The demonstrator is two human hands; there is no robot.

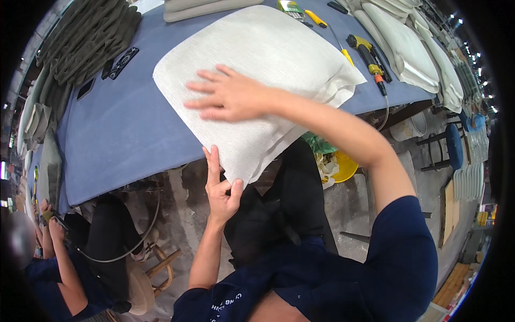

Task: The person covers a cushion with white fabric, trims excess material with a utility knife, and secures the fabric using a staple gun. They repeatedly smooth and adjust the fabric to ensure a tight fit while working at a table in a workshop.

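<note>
A white fabric-covered seat pad [257, 48] with rounded far corners lies on the blue table, its near corner jutting past the front edge. Loose cloth bunches along its right side. At that near corner, my left hand [221, 193] holds the pad's edge, two fingers stretched up along the left side and the thumb by the tip. My right hand [230, 96] rests flat on the pad's top, fingers spread and slightly blurred, its forearm reaching across from the right.
Blue table [118, 145] bears a dark cushion stack [86, 37], a phone [85, 89], a yellow-black power tool [370, 56] with a hose, and a yellow-handled screwdriver [315, 19]. White covered pads [399, 45] are piled at right. A co-worker's arm [70, 273] is at lower left. Below stands a yellow basin [345, 166].
</note>
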